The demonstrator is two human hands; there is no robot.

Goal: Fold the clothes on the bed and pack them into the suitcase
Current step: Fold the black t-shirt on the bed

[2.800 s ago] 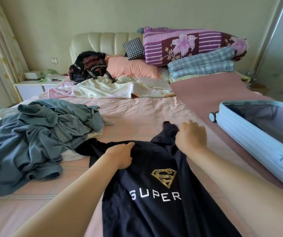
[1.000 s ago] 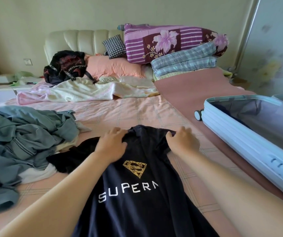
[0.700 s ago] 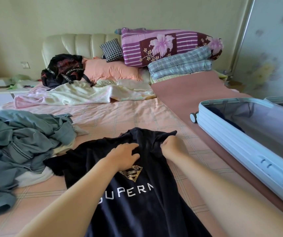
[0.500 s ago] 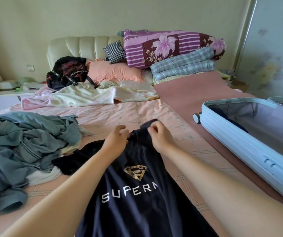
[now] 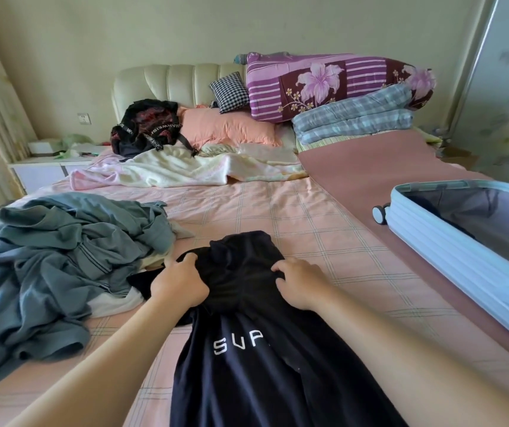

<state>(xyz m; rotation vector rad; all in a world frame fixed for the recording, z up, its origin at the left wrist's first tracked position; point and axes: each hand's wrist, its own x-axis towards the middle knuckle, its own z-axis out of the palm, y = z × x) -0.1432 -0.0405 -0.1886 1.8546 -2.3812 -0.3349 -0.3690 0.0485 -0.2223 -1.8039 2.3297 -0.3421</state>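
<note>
bare left forearm [image 5: 108, 349], bare right forearm [image 5: 401, 349], bare left hand [image 5: 182, 285], bare right hand [image 5: 301, 285].

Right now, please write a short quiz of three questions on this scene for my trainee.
1. True or false: the left hand and the right hand both grip the black T-shirt.
2. On which side of the T-shirt does the open suitcase lie? A) left B) right C) underneath it
3. Which white printed letters show on the T-shirt?
Key: 1 true; 2 B; 3 SUP.
</note>
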